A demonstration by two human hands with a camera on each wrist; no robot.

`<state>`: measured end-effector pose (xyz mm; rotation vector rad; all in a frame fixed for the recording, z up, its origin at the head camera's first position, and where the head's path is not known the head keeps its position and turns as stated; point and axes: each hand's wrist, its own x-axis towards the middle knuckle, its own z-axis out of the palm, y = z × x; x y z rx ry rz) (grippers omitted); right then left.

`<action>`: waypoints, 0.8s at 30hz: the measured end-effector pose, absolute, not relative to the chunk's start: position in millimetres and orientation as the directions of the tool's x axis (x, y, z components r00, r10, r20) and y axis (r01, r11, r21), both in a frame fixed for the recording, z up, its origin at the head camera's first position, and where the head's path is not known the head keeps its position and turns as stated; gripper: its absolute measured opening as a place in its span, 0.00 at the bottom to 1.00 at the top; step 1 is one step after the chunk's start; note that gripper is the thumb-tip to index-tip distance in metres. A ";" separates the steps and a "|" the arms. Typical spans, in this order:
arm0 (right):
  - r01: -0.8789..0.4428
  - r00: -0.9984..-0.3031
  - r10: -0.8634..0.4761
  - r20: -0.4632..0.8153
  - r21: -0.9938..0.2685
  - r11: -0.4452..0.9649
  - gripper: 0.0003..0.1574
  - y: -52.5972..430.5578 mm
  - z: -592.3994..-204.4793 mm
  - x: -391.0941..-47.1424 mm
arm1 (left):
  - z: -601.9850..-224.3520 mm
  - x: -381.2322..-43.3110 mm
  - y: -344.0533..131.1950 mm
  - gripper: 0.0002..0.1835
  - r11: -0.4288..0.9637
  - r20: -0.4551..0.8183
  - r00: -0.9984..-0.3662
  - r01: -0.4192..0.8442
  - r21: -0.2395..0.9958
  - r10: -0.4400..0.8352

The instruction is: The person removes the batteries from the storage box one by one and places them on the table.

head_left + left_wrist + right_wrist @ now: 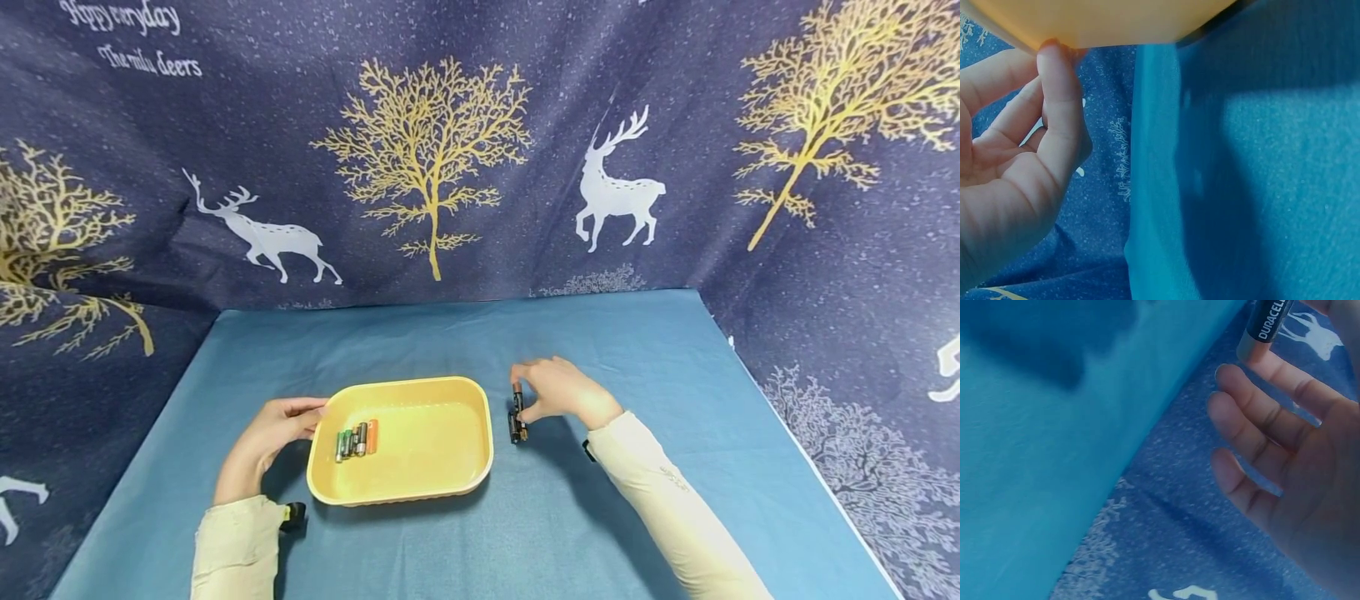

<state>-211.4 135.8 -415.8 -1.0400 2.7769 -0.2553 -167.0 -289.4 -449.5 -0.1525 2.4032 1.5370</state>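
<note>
My left hand [273,429] pinches the left rim of a yellow plastic tray [401,500], thumb against its outer wall in the left wrist view. Inside the tray, towards its left end, several batteries lie side by side, among them an orange battery [372,436] and a green-topped one [347,444]. To the right of the tray, my right hand [562,387] holds a black Duracell battery [1266,328] with a copper end between thumb and index finger. Its other fingers are spread, loosely bent. Another dark battery [513,427] is just below the held one, near the thumb.
A blue cloth [600,533] covers the table. Behind it hangs a dark blue curtain [480,208] printed with deer and yellow trees, which also runs along both sides. Each wrist wears a small black device, such as the left one [293,517].
</note>
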 end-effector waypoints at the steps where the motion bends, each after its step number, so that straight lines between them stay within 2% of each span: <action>1: -0.629 -0.746 -0.658 -0.101 -0.216 0.747 0.27 137.6 -417.9 -211.3 | -449.6 -166.9 -289.6 0.24 0.426 -0.291 -0.955 -0.238 0.873 0.063; 24: -0.577 -0.766 -0.617 -0.182 -0.229 0.784 0.25 146.6 -450.8 -202.8 | -449.9 -167.1 -289.5 0.23 0.421 -0.307 -0.950 -0.260 0.869 0.048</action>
